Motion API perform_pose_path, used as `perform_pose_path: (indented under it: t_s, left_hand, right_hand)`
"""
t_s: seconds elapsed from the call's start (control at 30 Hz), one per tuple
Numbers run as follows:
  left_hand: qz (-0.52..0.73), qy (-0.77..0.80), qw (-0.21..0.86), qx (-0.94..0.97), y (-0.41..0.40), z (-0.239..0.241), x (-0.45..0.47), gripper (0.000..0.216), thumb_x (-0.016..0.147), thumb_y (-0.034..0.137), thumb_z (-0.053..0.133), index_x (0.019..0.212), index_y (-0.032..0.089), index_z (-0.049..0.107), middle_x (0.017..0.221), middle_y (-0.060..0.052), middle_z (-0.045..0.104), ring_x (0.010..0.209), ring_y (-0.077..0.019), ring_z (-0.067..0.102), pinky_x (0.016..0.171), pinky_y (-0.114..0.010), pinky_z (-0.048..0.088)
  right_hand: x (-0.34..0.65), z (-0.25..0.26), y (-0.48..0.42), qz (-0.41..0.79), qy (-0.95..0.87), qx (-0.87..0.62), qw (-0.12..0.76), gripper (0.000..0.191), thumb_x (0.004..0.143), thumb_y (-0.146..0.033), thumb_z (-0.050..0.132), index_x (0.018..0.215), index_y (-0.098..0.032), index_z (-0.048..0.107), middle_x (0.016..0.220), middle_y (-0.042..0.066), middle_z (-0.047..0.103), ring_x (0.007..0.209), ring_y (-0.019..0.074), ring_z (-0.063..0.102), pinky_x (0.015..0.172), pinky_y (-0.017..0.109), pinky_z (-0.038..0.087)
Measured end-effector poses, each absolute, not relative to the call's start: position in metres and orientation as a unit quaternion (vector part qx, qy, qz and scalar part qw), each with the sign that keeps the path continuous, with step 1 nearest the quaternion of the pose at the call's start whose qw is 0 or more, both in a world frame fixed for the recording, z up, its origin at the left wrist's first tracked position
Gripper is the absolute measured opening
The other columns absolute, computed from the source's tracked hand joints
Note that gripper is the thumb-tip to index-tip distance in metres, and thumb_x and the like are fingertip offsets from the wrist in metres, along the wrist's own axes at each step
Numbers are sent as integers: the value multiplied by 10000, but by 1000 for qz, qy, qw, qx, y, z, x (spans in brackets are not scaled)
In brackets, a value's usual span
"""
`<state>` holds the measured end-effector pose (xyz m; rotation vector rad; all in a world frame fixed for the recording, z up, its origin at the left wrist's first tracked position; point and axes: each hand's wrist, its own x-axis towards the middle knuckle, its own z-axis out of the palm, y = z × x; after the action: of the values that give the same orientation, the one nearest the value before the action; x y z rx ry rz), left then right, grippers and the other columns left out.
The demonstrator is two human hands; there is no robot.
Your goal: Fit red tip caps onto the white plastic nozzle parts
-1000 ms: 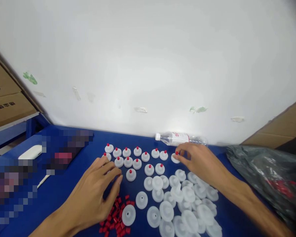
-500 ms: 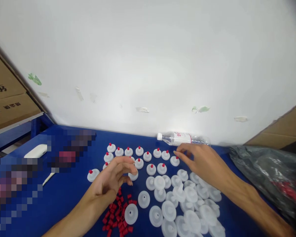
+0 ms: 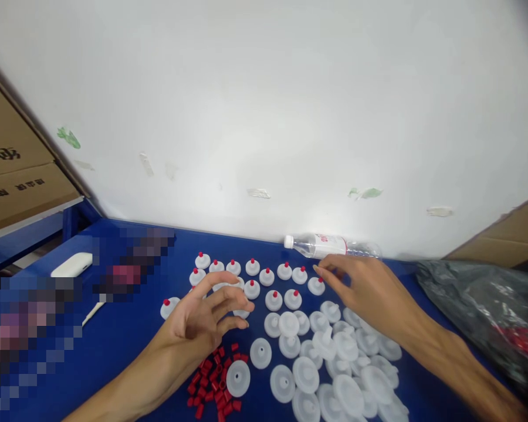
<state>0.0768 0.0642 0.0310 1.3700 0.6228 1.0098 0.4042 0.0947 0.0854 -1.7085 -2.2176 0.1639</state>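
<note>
My left hand (image 3: 206,319) hovers over the left part of the group, fingers curved and apart, nothing visible between them. It hides some capped pieces behind it. My right hand (image 3: 356,287) has thumb and forefinger pinched together just above a white disc (image 3: 315,286) with a red cap (image 3: 321,280) on its stem. Whatever the fingertips hold, if anything, does not show. Several more red-capped white discs (image 3: 273,300) stand upright in loose rows. Loose red caps (image 3: 209,381) lie heaped below my left hand. Uncapped translucent discs (image 3: 305,375) with stems are piled below my right hand.
A clear plastic bottle (image 3: 310,245) lies against the white wall (image 3: 264,117). At right sits a dark plastic bag (image 3: 466,305) with red bits showing. A white device (image 3: 71,265) and pixelated patches are on the left of the blue table (image 3: 127,328); cardboard (image 3: 17,170) stands beyond.
The whole view has shifted slightly, moving things a little to the right in the picture. My left hand's fingers have spread somewhat. My right hand keeps its place by the same capped disc.
</note>
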Motion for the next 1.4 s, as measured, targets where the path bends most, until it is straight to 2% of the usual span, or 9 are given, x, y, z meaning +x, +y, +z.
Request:
perform_pose_path:
  t_s: [0.13, 0.27, 0.37, 0.5, 0.7, 0.9, 1.1, 1.4]
  left_hand:
    - [453, 266, 700, 483, 57, 46, 83, 549, 818, 238, 817, 1311, 340, 597, 1185, -59, 668, 1233, -257, 648, 1012, -375, 561]
    - [452, 250, 722, 461, 57, 49, 84, 562, 809, 305, 889, 1310, 349, 640, 1155, -35, 682, 1222, -239, 622, 991, -319, 537]
    - [445, 240, 729, 461, 61, 38, 79, 631, 783, 399, 934, 1336, 359, 630, 1197, -33, 671, 1249, -247, 598, 1008, -326, 525]
    - [432, 197, 737, 481, 63, 27, 73, 675, 778, 432, 934, 1366, 372, 608, 1233, -50, 669, 1254, -267, 593, 1010, -366, 530]
    - [437, 212, 737, 469, 63, 29, 75, 670, 789, 373, 913, 1379, 349, 599, 1239, -60, 668, 1255, -262, 587, 1016, -355, 519]
    - [446, 242, 739, 444, 57, 44, 82, 589, 798, 208, 848, 1330, 353, 641, 1199, -37, 686, 1221, -247, 611, 1000, -348, 528]
    - [444, 237, 746, 436, 53, 52, 86, 570, 786, 272, 896, 1305, 347, 671, 1178, -36, 686, 1192, -245, 619, 1015, -365, 548]
    - [447, 237, 743, 438, 53, 51, 87, 521, 821, 227, 849, 1304, 333, 686, 1180, -36, 662, 1205, -240, 605, 1046, -385, 559]
  right_hand:
    - [404, 84, 95, 58, -782, -597, 167, 255, 1056, -374, 520, 964, -284, 740, 862, -36, 793, 752, 204, 745, 626, 314, 464]
    - [405, 84, 95, 54, -784, -594, 172, 263, 1061, -385, 518, 961, -283, 738, 853, -30, 789, 743, 203, 740, 633, 317, 460]
    - [405, 83, 95, 51, -785, -593, 174, 257, 1060, -387, 524, 967, -283, 740, 850, -29, 788, 738, 200, 738, 632, 316, 460]
    - [404, 83, 95, 48, -785, -593, 173, 250, 1060, -382, 526, 974, -287, 741, 844, -40, 785, 725, 194, 734, 622, 317, 461]
    - [405, 82, 95, 45, -785, -595, 168, 248, 1064, -383, 532, 973, -284, 740, 838, -43, 782, 710, 187, 726, 622, 322, 460]
    - [403, 83, 95, 47, -786, -593, 167, 241, 1065, -374, 537, 955, -285, 731, 807, -52, 768, 690, 184, 718, 613, 317, 450]
    - [401, 82, 95, 53, -790, -588, 166, 255, 1071, -382, 533, 940, -281, 727, 805, -48, 770, 683, 183, 715, 609, 314, 448]
    - [402, 81, 93, 49, -792, -586, 165, 264, 1075, -384, 526, 969, -281, 745, 828, -41, 781, 689, 181, 725, 600, 317, 449]
